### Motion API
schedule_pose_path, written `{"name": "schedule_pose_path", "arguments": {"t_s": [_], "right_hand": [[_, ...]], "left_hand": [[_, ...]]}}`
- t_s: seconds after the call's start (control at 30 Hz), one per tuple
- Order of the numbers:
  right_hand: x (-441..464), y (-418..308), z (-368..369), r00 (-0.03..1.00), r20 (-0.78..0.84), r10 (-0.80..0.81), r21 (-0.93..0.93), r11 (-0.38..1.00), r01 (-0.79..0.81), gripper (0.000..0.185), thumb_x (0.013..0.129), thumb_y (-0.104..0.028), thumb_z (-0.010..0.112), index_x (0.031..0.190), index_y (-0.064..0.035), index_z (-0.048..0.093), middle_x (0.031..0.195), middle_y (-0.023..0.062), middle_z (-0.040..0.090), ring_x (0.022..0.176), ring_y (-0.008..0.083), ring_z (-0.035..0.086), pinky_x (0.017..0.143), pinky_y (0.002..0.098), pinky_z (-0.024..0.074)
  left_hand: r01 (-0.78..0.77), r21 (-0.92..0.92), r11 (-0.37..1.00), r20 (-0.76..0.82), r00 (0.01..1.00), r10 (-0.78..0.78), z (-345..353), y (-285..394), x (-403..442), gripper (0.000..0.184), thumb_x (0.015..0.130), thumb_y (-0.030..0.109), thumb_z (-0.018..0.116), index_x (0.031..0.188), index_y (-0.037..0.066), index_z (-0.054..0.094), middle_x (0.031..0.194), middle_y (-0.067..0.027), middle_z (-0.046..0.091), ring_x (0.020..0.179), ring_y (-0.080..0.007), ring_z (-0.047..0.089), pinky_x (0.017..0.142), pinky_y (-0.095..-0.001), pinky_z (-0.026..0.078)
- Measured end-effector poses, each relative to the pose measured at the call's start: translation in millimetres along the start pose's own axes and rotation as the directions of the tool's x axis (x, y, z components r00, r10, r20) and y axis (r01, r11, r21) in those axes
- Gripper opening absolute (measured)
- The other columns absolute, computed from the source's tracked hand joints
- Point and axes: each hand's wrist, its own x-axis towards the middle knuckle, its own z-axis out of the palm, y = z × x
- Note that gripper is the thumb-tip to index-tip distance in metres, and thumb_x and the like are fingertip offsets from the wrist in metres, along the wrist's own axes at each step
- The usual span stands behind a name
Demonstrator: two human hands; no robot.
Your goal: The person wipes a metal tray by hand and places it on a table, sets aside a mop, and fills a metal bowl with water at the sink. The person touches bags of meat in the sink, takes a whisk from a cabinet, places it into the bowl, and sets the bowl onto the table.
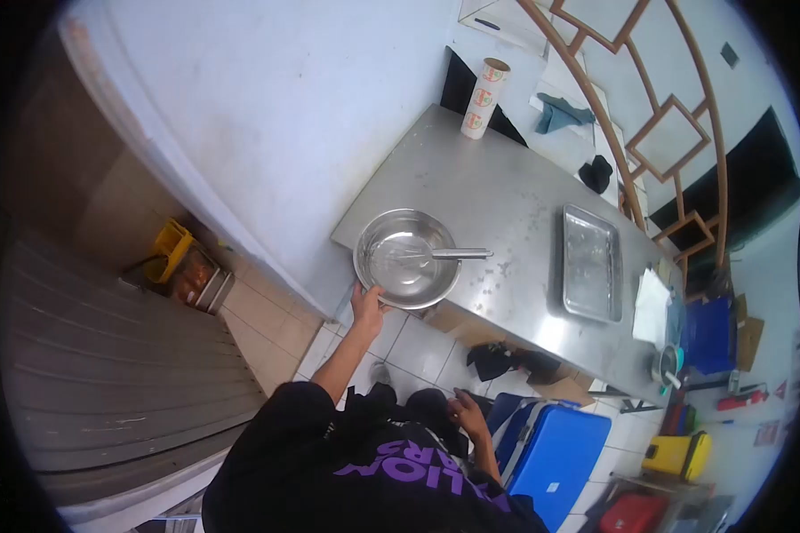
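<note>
A steel mixing bowl [415, 305] sits at the near left corner of the metal table, partly over its front edge. My left hand [368, 307] grips the bowl's near rim, fingers curled around it and partly hidden under the bowl. Inside lies a whisk [458, 254]; its metal handle sticks out over the right rim, and its wires rest in the bowl. My right hand [465, 412] hangs low in front of my body, loosely bent, its fingers slightly apart and nothing visible in them.
The metal table [507, 231] carries a printed roll [484, 99] standing at the back, a metal tray [591, 262] and a white cloth [652, 305]. A wall [267, 107] borders it on the left. Below stands a blue cooler [560, 457], close to my right hand.
</note>
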Motion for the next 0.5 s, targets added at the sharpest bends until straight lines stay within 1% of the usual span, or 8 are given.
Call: {"name": "schedule_pose_path", "arguments": {"t_s": [0.1,0.17,0.27,0.33,0.37,0.43,0.47,0.5], "right_hand": [[35,-29,0,0.997,0.078,0.009,-0.043,0.999,-0.005,0.053,0.087,-0.025,0.056,0.133,-0.0054,0.039,0.105,0.0107,0.057,0.093,0.0181,0.056,0.075,0.0302,0.0467],[74,-33,1,0.982,0.158,-0.099,-0.284,0.948,0.142,0.051,0.089,-0.03,0.053,0.133,-0.007,0.039,0.112,0.0144,0.056,0.1,0.0228,0.055,0.084,0.036,0.0444],[112,-82,18,0.953,0.281,-0.111,-0.414,0.882,0.225,0.053,0.091,-0.033,0.049,0.133,-0.0037,0.037,0.121,0.0193,0.051,0.112,0.0281,0.049,0.093,0.0383,0.0392],[150,-99,31,0.886,0.349,-0.304,-0.451,0.774,0.443,0.055,0.093,-0.034,0.044,0.133,0.0009,0.034,0.13,0.0243,0.042,0.122,0.0339,0.04,0.102,0.0383,0.03],[173,-104,36,0.874,0.392,-0.285,-0.445,0.773,0.452,0.055,0.093,-0.034,0.044,0.133,0.0009,0.034,0.13,0.0243,0.042,0.122,0.0339,0.04,0.102,0.0383,0.03],[226,-101,49,0.604,0.43,-0.671,-0.558,0.329,0.762,0.043,0.091,-0.023,0.044,0.123,0.005,0.042,0.114,0.0293,0.051,0.106,0.0455,0.047,0.096,0.0464,0.0341],[243,-102,52,0.554,0.47,-0.687,-0.504,0.307,0.807,0.038,0.091,-0.02,0.041,0.119,0.0066,0.045,0.111,0.0299,0.052,0.105,0.0481,0.046,0.096,0.0512,0.0325],[261,-107,52,0.755,0.506,-0.417,-0.586,0.476,0.656,0.046,0.092,-0.027,0.039,0.122,0.0079,0.042,0.12,0.0293,0.047,0.113,0.0443,0.042,0.1,0.0455,0.0304]], "left_hand": [[-0.024,0.023,0.999,-0.011,1.0,0.024,13,-11,68,0.051,0.072,-0.002,0.048,0.12,0.013,0.04,0.102,-0.008,0.05,0.084,-0.0224,0.055,0.064,-0.0412,0.052],[-0.042,0.039,0.998,-0.11,0.993,0.046,27,-16,101,0.046,0.071,0.002,0.051,0.116,0.012,0.046,0.101,-0.0042,0.052,0.083,-0.0187,0.056,0.053,-0.0319,0.048],[-0.041,0.092,0.995,-0.12,0.991,0.052,39,-14,132,0.05,0.071,0.003,0.052,0.119,0.014,0.045,0.102,-0.004,0.055,0.08,-0.018,0.056,0.05,-0.0293,0.047],[-0.046,0.068,0.997,-0.182,0.982,0.058,55,-8,144,0.051,0.072,0.002,0.052,0.121,0.013,0.042,0.103,-0.0069,0.054,0.082,-0.0203,0.056,0.054,-0.0344,0.048],[-0.028,0.062,0.998,-0.224,0.974,0.042,60,-7,147,0.053,0.072,0.001,0.053,0.122,0.011,0.04,0.103,-0.0098,0.053,0.084,-0.0226,0.056,0.058,-0.0395,0.048],[-0.035,0.034,0.999,-0.202,0.978,0.041,70,0,153,0.059,0.073,0.002,0.054,0.129,0.01,0.034,0.105,-0.0098,0.053,0.084,-0.0236,0.056,0.062,-0.0414,0.048],[-0.063,0.02,0.998,-0.171,0.983,0.065,76,6,154,0.063,0.075,0.005,0.055,0.132,0.01,0.029,0.108,-0.0096,0.052,0.088,-0.0238,0.056,0.064,-0.0421,0.048],[-0.08,0.01,0.997,-0.14,0.987,0.081,84,8,154,0.067,0.076,0.008,0.057,0.135,0.01,0.025,0.11,-0.0093,0.051,0.091,-0.024,0.055,0.065,-0.0429,0.047]]}}
